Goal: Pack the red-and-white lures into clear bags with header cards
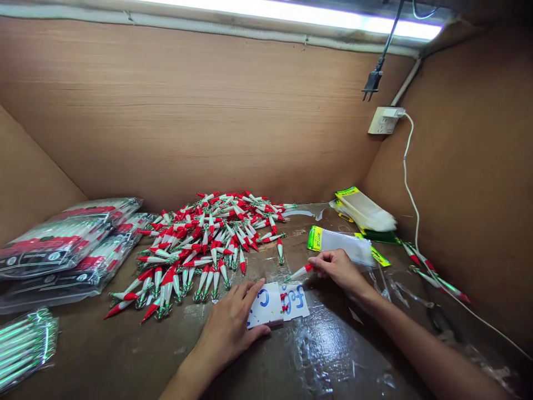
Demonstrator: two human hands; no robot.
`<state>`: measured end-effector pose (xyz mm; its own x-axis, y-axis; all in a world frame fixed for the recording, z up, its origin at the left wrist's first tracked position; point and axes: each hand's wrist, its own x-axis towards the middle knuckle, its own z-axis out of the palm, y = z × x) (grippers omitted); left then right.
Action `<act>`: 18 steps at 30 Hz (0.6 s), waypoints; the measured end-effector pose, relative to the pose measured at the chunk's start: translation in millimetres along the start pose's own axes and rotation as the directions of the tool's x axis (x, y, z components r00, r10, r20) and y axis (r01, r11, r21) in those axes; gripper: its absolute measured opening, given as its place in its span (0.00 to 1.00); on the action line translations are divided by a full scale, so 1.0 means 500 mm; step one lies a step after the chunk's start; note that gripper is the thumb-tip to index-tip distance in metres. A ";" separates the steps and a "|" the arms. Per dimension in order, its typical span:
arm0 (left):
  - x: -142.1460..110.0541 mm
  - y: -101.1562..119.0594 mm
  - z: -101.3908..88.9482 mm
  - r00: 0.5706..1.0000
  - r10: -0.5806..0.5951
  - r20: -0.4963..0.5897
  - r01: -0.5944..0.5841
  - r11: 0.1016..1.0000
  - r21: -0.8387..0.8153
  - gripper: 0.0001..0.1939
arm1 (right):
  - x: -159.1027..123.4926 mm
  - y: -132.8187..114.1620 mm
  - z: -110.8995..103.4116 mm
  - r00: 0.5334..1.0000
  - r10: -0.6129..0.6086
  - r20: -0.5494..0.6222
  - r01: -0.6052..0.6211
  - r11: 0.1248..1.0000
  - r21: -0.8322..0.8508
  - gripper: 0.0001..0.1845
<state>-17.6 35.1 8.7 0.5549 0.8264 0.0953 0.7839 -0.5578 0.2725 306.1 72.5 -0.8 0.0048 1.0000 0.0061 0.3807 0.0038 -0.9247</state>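
Head view: right hand [339,269] pinches one red-and-white lure [298,272] just right of the white card [277,304]; left hand [231,328] lies flat, fingers spread, pressing that card. Behind the card sits the loose lure pile [208,244] — too many to count. Left of it, four filled packs [62,250] look finished; two empty-bag stacks [353,228] lie right — seemingly much remains.
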 end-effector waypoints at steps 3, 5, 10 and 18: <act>0.001 0.004 -0.003 1.000 -0.002 0.003 0.002 1.000 0.002 0.44 | -0.010 0.011 0.034 1.000 -0.011 0.005 0.011 0.999 -0.040 0.21; 0.001 0.006 -0.004 1.000 -0.008 0.002 0.008 1.000 0.008 0.44 | -0.021 0.011 0.058 0.999 -0.043 0.022 0.044 0.997 -0.068 0.19; -0.001 0.006 -0.002 1.000 -0.013 0.006 0.013 1.000 0.010 0.44 | -0.039 0.000 0.075 0.956 -0.147 0.255 0.178 0.979 -0.101 0.14; -0.002 0.003 0.001 1.000 0.020 -0.009 -0.020 1.000 -0.006 0.44 | -0.041 -0.002 0.081 0.895 -0.344 0.284 0.425 0.852 -0.306 0.06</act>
<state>-16.9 33.6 8.6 0.5682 0.8156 0.1093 0.7708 -0.5740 0.2762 268.1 52.1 -15.5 -0.3891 0.8955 0.2159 0.6093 0.4260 -0.6688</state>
